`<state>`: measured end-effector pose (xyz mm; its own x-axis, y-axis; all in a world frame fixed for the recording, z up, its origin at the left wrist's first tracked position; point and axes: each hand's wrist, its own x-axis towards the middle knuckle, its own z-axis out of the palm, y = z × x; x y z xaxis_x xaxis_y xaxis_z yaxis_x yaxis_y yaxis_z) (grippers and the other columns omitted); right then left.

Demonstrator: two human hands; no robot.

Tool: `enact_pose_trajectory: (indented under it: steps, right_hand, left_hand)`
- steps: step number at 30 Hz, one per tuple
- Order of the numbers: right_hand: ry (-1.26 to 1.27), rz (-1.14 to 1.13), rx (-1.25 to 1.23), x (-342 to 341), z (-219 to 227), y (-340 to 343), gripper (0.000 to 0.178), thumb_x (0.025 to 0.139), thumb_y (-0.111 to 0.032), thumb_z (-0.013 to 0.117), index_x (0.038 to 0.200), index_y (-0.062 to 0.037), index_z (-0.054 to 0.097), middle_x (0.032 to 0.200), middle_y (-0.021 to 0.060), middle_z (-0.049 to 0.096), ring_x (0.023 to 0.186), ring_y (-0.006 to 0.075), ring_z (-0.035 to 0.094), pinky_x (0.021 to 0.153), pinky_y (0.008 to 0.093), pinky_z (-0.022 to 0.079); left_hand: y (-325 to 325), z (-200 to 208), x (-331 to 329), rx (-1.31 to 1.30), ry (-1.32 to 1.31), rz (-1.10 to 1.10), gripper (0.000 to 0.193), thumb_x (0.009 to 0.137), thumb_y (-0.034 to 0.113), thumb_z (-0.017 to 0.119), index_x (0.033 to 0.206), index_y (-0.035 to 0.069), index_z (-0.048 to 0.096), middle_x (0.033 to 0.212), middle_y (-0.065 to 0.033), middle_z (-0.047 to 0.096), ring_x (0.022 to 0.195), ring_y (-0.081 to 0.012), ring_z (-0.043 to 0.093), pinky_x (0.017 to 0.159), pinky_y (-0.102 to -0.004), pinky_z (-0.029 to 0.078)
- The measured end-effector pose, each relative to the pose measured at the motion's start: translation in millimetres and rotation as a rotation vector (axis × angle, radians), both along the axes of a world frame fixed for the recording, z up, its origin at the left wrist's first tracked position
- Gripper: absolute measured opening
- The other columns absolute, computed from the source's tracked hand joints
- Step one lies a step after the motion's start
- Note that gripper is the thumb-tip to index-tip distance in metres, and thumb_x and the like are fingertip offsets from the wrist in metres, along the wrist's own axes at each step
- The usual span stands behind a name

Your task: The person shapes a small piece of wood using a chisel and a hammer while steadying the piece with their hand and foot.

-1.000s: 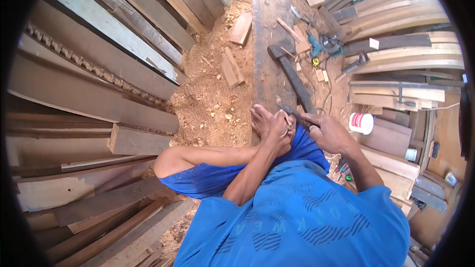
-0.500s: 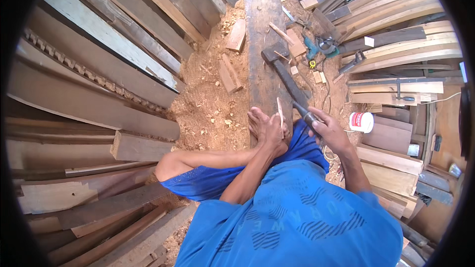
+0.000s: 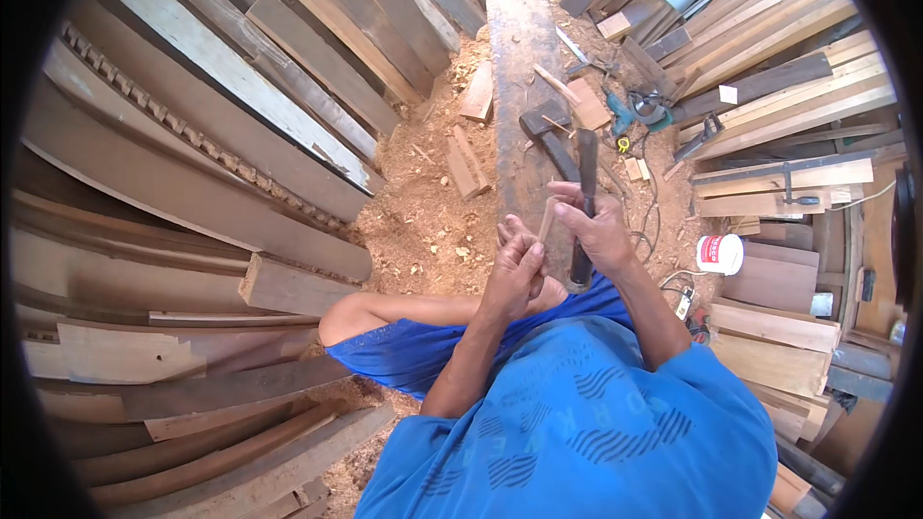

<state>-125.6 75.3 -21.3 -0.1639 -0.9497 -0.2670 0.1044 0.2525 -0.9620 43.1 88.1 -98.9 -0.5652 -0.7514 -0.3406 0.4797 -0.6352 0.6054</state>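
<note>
Pinching a thin wooden stick: handling findings

The left hand pinches the stick's lower end between thumb and fingers, over the near part of the surface. The right hand is wrapped round a chisel, blade pointing away from the body; its thumb and forefinger lie at the stick's upper end – contact cannot be confirmed. The stick is judged light, dry and fairly stiff, yet liable to snap or splinter if bent. Best hold: the lower end, lightly – clear of the blade. The chisel looks heavier; grasp its handle.
</note>
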Motion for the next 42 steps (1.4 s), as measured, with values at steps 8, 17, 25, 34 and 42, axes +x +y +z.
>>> enact_pose_trajectory:
  steps: [8, 17, 25, 34, 42]
  right_hand:
    - [-0.051, -0.074, -0.058, 3, -19, -5, 0.02, 0.087, -0.013, 0.069, 0.1, 0.0017, 0.065, 0.08, 0.0032, 0.066, 0.06, 0.0053, 0.055, 0.053, 0.0199, 0.044]
    - [-0.265, 0.019, 0.083, 43, -23, 21, 0.023, 0.089, -0.022, 0.069, 0.095, 0.0, 0.063, 0.07, 0.0013, 0.061, 0.056, 0.0063, 0.056, 0.049, 0.0201, 0.044]
    - [-0.31, 0.142, 0.083, 36, -18, 22, 0.027, 0.091, -0.025, 0.067, 0.1, -0.0009, 0.062, 0.077, 0.0049, 0.066, 0.056, 0.005, 0.056, 0.05, 0.0188, 0.046]
    - [-0.144, 0.203, 0.073, 46, 13, 21, 0.031, 0.099, -0.023, 0.048, 0.114, 0.0044, 0.053, 0.084, 0.0097, 0.067, 0.056, 0.0083, 0.058, 0.053, 0.0221, 0.05]
    - [-0.547, 0.287, -0.063, 68, 43, 23, 0.025, 0.102, -0.018, 0.041, 0.117, -0.0002, 0.049, 0.09, 0.0118, 0.065, 0.068, 0.012, 0.064, 0.062, 0.0251, 0.055]
  left_hand:
    - [8, 21, 40, -0.144, 0.235, 0.111, 0.035, 0.099, 0.018, 0.051, 0.13, 0.0, 0.048, 0.095, -0.0077, 0.063, 0.076, -0.0113, 0.062, 0.065, -0.0244, 0.052]
    - [-2, 26, 24, -0.294, -0.135, 0.345, 0.029, 0.098, 0.008, 0.053, 0.125, -0.003, 0.054, 0.102, -0.006, 0.065, 0.091, -0.0119, 0.062, 0.082, -0.0264, 0.051]
    - [0, 44, 38, -0.509, -0.297, 0.415, 0.023, 0.099, 0.015, 0.054, 0.116, 0.002, 0.061, 0.096, -0.0057, 0.066, 0.087, -0.0115, 0.062, 0.08, -0.0282, 0.051]
    - [-9, 44, 53, -0.423, -0.071, 0.505, 0.014, 0.102, 0.017, 0.046, 0.109, 0.008, 0.053, 0.085, -0.0065, 0.063, 0.069, -0.0086, 0.056, 0.062, -0.0227, 0.047]
    - [-17, 50, 74, -0.384, -0.225, 0.449, 0.02, 0.104, 0.023, 0.042, 0.11, 0.007, 0.052, 0.072, -0.0004, 0.054, 0.06, -0.0057, 0.048, 0.052, -0.0192, 0.04]
